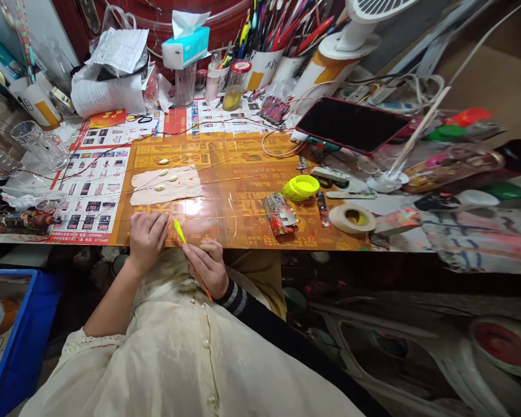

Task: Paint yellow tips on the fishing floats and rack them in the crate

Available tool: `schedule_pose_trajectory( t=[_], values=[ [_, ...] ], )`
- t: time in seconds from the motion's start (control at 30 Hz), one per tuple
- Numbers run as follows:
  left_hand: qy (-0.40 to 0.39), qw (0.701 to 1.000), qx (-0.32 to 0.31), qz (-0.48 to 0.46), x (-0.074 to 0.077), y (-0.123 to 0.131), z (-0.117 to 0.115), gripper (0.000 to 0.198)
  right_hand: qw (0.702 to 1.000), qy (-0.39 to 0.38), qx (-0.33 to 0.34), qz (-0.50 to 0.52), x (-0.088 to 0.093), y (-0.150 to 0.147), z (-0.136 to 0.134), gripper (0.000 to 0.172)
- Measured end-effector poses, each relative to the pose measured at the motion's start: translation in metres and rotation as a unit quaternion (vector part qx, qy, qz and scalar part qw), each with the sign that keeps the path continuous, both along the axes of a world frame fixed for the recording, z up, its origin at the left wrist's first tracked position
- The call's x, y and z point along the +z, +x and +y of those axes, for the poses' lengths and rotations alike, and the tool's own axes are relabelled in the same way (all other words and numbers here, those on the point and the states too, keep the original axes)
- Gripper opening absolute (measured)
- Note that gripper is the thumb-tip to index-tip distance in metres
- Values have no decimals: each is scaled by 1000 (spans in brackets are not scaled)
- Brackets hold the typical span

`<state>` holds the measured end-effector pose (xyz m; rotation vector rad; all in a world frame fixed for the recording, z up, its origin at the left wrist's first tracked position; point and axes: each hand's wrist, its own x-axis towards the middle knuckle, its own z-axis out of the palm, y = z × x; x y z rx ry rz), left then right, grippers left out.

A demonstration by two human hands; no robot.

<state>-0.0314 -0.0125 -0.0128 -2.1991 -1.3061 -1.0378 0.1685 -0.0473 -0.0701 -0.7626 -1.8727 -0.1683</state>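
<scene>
My right hand (208, 266) is closed around a thin stick tool at the table's front edge. Just past its fingertips is a bright yellow-green tapered piece (179, 230), and an orange tip shows below the palm. To its left, my left hand (148, 236) rests at the edge with its fingers curled together; what it grips, if anything, is hidden. Beyond the hands a pale cloth (186, 184) bears several small cream oval pieces on thin rods. A yellow cup (301, 187) stands to the right beside a paint-smeared block (280, 214).
A tape roll (337, 219), a phone (351, 124) on a stand and a white fan (347, 52) are on the right. Along the back are a tissue box (186, 47), a red-lidded jar (237, 87) and brush holders. Glass cups (41, 145) stand left.
</scene>
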Motion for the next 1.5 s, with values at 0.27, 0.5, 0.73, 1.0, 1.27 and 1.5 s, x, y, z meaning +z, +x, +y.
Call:
schedule_pose_trajectory(
  t=[0.27, 0.5, 0.73, 1.0, 1.27, 1.5],
  values=[
    [26, 1000, -3, 6, 3, 2, 0, 28, 1000, 2, -6, -4, 3, -2, 1, 72],
    [14, 1000, -4, 2, 3, 1, -1, 29, 1000, -7, -25, -13, -7, -4, 3, 70],
    [30, 1000, -4, 6, 3, 2, -1, 29, 1000, -4, -21, -2, -8, -3, 3, 72],
    [17, 1000, -4, -6, 4, 2, -2, 29, 1000, -10, -6, 8, -6, -1, 1, 65],
    [5, 1000, 0, -18, 2, -2, -3, 30, 999, -5, 41, 32, -8, 5, 0, 63],
    [-15, 999, -18, -21, 7, -3, -5, 32, 996, 6, 73, 49, -9, 13, 2, 58]
  ],
)
